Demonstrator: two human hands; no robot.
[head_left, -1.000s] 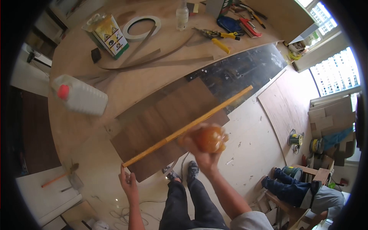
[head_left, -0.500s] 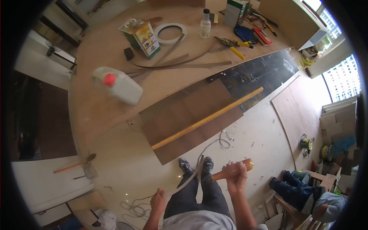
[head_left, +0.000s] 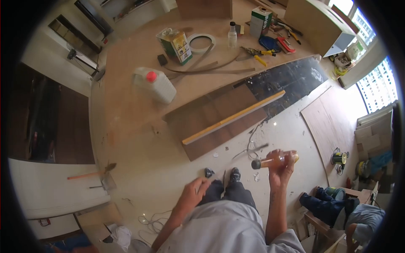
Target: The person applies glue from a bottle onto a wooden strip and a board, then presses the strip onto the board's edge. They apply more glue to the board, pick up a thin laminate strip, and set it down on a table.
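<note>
Amber bottle (head_left: 266, 162), now farther forward, fills curled right fingers (head_left: 290, 160), left fingers (head_left: 203, 183) seemingly pinching a blurred strip (head_left: 217, 176).

The right hand (head_left: 282, 168) reaches forward from the torso (head_left: 223, 227), its fingers (head_left: 289, 158) wrapped closed in a grip; the left hand (head_left: 194, 192), held nearer the body, angles inward on a slanting forearm (head_left: 171, 225) (its fingers folded over in a pinch).
</note>
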